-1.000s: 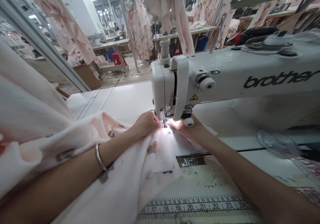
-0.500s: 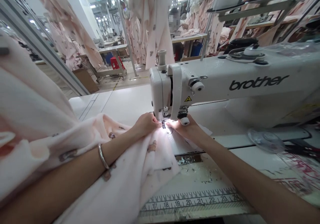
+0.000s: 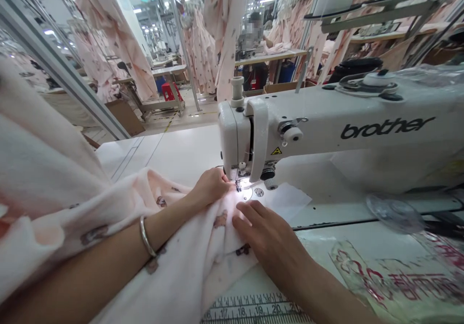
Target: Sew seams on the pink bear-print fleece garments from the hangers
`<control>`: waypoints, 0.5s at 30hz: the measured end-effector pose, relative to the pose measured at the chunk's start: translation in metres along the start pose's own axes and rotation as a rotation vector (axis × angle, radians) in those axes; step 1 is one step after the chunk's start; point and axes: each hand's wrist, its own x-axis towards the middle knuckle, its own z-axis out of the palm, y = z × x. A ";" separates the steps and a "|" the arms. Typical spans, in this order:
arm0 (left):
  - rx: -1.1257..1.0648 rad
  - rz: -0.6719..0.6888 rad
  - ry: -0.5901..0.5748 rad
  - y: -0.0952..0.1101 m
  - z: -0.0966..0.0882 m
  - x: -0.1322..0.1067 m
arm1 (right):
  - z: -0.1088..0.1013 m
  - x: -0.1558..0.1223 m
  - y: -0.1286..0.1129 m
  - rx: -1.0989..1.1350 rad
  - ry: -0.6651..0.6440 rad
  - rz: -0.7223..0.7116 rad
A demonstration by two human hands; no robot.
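A white Brother sewing machine (image 3: 326, 121) stands on the work table, its needle and presser foot (image 3: 239, 185) lit by a small lamp. Pale pink fleece fabric (image 3: 174, 261) with small brown prints lies under the needle and drapes toward my lap. My left hand (image 3: 212, 186), with a silver bangle on its wrist, presses the fabric just left of the needle with fingers curled on the cloth. My right hand (image 3: 268, 239) lies flat on the fabric in front of the needle, fingers stretched out.
A ruler strip (image 3: 253, 309) runs along the table's near edge. Clear plastic with red print (image 3: 398, 275) lies at the right. A white cloth patch (image 3: 290, 201) sits right of the needle plate. Pink garments hang behind; another person sits at a far table (image 3: 253, 34).
My right hand has drawn back from beside the presser foot toward me and now rests flat on the fabric. The left hand stays by the needle.
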 end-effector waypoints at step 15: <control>0.131 0.005 0.090 -0.003 0.011 0.001 | 0.010 -0.013 -0.010 -0.040 0.031 0.044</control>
